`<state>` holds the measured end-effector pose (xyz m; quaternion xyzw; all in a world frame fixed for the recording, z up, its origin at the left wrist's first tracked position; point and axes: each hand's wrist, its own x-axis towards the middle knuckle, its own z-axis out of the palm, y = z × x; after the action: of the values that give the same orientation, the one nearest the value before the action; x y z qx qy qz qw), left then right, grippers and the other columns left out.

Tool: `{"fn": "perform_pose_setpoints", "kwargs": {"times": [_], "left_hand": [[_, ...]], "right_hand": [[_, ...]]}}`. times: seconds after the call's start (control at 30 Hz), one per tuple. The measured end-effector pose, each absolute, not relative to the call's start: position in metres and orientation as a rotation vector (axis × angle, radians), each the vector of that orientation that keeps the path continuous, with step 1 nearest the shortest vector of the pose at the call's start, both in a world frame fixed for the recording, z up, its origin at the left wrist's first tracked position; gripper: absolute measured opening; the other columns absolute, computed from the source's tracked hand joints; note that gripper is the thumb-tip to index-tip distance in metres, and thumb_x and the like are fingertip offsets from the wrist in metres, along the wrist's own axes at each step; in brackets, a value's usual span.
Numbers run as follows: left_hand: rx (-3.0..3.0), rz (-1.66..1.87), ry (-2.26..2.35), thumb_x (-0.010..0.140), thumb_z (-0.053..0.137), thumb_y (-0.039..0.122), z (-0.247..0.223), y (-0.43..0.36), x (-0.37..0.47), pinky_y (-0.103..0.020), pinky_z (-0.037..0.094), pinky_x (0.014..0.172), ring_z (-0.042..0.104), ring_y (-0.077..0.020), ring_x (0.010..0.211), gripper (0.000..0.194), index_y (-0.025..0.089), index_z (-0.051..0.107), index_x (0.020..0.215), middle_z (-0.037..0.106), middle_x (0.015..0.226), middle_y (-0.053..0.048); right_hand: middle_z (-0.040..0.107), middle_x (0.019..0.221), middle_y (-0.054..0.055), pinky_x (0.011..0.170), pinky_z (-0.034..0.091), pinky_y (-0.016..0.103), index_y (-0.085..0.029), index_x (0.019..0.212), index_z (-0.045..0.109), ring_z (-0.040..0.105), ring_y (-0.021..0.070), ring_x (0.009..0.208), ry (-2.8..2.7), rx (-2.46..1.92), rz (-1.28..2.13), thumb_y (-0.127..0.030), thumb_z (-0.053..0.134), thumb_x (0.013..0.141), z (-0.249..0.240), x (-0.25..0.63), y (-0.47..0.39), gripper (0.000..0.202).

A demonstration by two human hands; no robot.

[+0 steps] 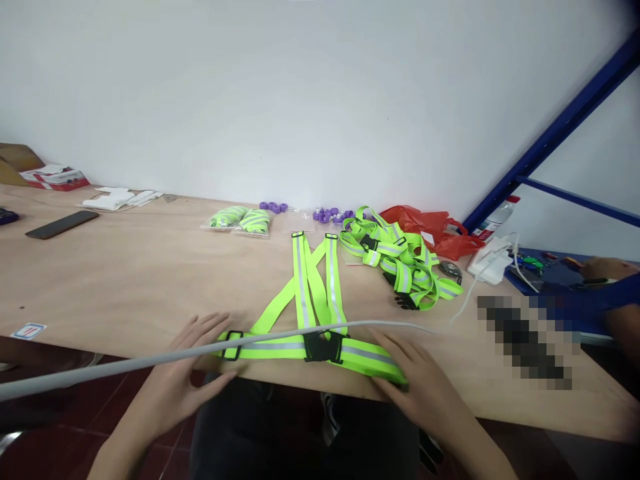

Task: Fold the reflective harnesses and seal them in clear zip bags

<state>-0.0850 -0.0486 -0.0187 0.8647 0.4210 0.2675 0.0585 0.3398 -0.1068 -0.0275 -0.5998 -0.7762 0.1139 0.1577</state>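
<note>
A neon-yellow reflective vest harness [280, 348] of grey-striped straps lies spread at the table's front edge. Its waist belt runs across, with a black buckle [324, 347] fastened in the middle, and two shoulder straps reach away from me. My left hand [183, 373] rests by the belt's left end near a black slider [233, 346], fingers stretched and thumb apart. At the right end, my right hand [420, 373] is open against the belt, its thumb and straight fingers on either side of the strap. A grey cable [165, 357] passes in front of the belt.
Loose reflective harnesses [400, 260] are heaped at the right, before a red plastic bag [435, 230]. Behind lie bagged harnesses [254, 222] and purple pieces [327, 215]. A tape measure [451, 270], a white charger [493, 260] and a bottle [500, 217] stand right. Another person's hand [607, 268] shows at far right.
</note>
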Motion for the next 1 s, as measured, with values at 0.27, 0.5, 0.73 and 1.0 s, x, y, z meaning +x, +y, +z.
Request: {"fn": "perform_pose_setpoints", "kwargs": {"times": [0.27, 0.5, 0.73, 1.0], "left_hand": [[2.432, 0.742, 1.451, 0.096, 0.058, 0.036, -0.049, -0.05, -0.101, -0.051, 0.044, 0.111, 0.055, -0.0325, 0.13, 0.05, 0.029, 0.045, 0.144, 0.061, 0.139, -0.008], [2.221, 0.751, 1.537, 0.091, 0.047, 0.027, -0.03, -0.032, -0.083, -0.036, 0.052, 0.087, 0.062, -0.0276, 0.106, 0.028, 0.023, 0.066, 0.111, 0.069, 0.111, -0.006], [2.138, 0.841, 1.487, 0.086, 0.048, 0.025, -0.025, -0.026, -0.081, -0.028, 0.051, 0.075, 0.066, -0.0226, 0.09, 0.019, 0.022, 0.064, 0.097, 0.07, 0.098, -0.003], [2.341, 0.648, 1.539, 0.085, 0.046, 0.02, -0.044, -0.025, -0.095, -0.041, 0.049, 0.092, 0.062, -0.0293, 0.109, 0.034, 0.024, 0.067, 0.111, 0.07, 0.114, -0.005]], "right_hand": [[0.066, 0.131, 0.008, 0.1, 0.052, 0.049, -0.028, 0.14, 0.054, 0.061, 0.029, 0.121, -1.977, -1.722, 0.281, -0.016, 0.045, 0.085, -0.065, 0.359, -0.123, 0.056], [0.07, 0.125, 0.003, 0.102, 0.051, 0.04, -0.027, 0.122, 0.066, 0.062, 0.026, 0.12, -1.588, -1.638, 0.43, -0.016, 0.046, 0.076, -0.066, 0.361, -0.111, 0.052], [0.076, 0.105, 0.006, 0.072, 0.059, 0.031, -0.023, 0.104, 0.072, 0.071, 0.0253, 0.093, -0.908, -1.442, 0.776, -0.033, 0.064, 0.075, -0.056, 0.359, -0.1, 0.032], [0.077, 0.108, 0.005, 0.089, 0.057, 0.037, -0.024, 0.104, 0.077, 0.07, 0.0263, 0.103, -1.522, -1.568, 0.539, -0.016, 0.048, 0.064, -0.05, 0.371, -0.101, 0.05]]}}
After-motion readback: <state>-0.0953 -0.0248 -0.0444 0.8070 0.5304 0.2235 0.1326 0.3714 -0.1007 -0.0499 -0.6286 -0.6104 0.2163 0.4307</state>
